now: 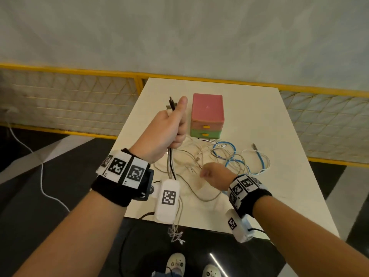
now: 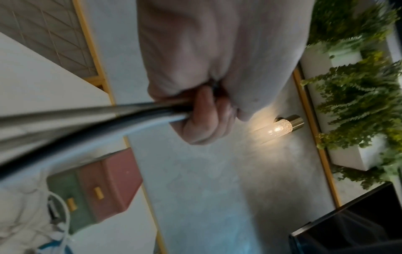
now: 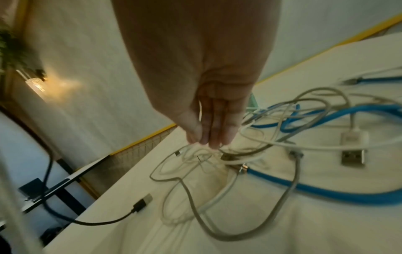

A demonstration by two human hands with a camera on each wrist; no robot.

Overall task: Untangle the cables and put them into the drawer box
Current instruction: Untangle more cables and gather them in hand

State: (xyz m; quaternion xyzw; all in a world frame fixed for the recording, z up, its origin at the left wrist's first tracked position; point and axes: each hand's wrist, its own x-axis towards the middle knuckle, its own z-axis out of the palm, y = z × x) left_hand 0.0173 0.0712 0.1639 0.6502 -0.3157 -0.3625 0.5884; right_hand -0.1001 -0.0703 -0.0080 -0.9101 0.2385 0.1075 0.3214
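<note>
My left hand [image 1: 175, 124] is raised above the table's left side, thumb up. It grips a bundle of black and grey cables [image 1: 170, 160] in a fist [image 2: 204, 116]. Their plugs [image 1: 171, 102] stick out above the fist, and the loose ends [image 1: 176, 234] dangle past the near edge. My right hand [image 1: 208, 173] reaches down into the tangle of white cables [image 1: 191, 156]. Its thumb and fingertips [image 3: 215, 137] meet on a thin white cable [image 3: 191, 149]. A blue cable [image 1: 231, 156] loops through the tangle [image 3: 326, 118]. The drawer box [image 1: 207, 114] stands behind, with both drawers closed [image 2: 108, 185].
The white table [image 1: 259, 120] ends close to my body, and a yellow mesh railing [image 1: 79, 102] runs behind it. A black cable with a USB plug [image 3: 141, 204] lies near the table's edge. A white cord [image 1: 42, 176] trails on the floor at left.
</note>
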